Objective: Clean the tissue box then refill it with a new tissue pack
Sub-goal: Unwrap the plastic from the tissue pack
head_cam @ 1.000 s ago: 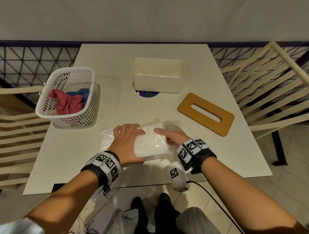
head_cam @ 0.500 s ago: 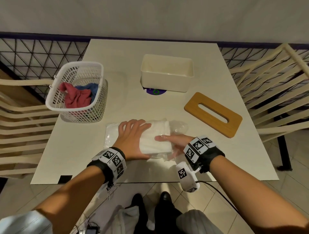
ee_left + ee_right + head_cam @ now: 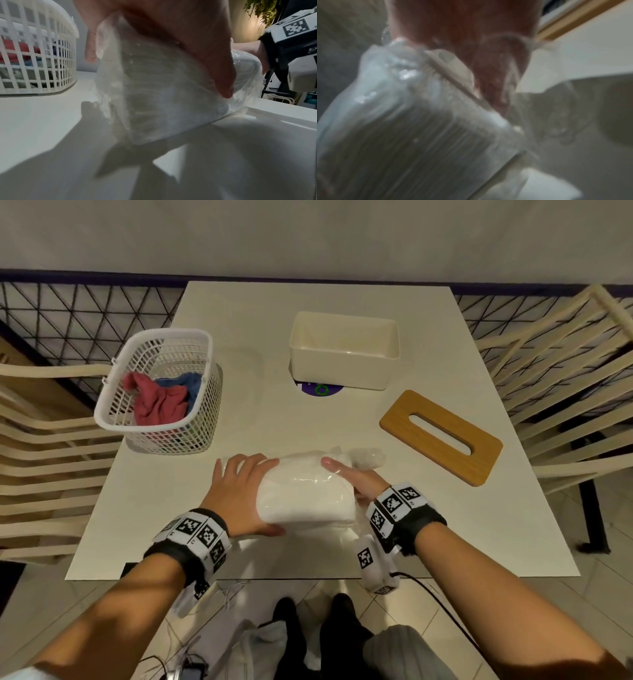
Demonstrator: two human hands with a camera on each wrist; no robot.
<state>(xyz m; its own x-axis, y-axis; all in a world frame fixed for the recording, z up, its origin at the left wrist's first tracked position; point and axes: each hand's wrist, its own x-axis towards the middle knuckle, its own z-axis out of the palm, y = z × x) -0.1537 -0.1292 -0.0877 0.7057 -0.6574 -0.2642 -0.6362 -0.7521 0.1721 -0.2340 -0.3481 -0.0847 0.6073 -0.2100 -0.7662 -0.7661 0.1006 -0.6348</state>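
Home dining corner: white table [image 3: 342,422], slatted chairs [image 3: 561,364], laundry basket [image 3: 191,419].

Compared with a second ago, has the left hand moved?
Yes. The left hand slid left, toward the basket, onto the left end of the tissue pack.

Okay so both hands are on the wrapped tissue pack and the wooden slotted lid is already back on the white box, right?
Not quite. In the head view the wooden slotted lid lies flat on the table, apart from the open white box. Both hands do hold the plastic-wrapped tissue pack.
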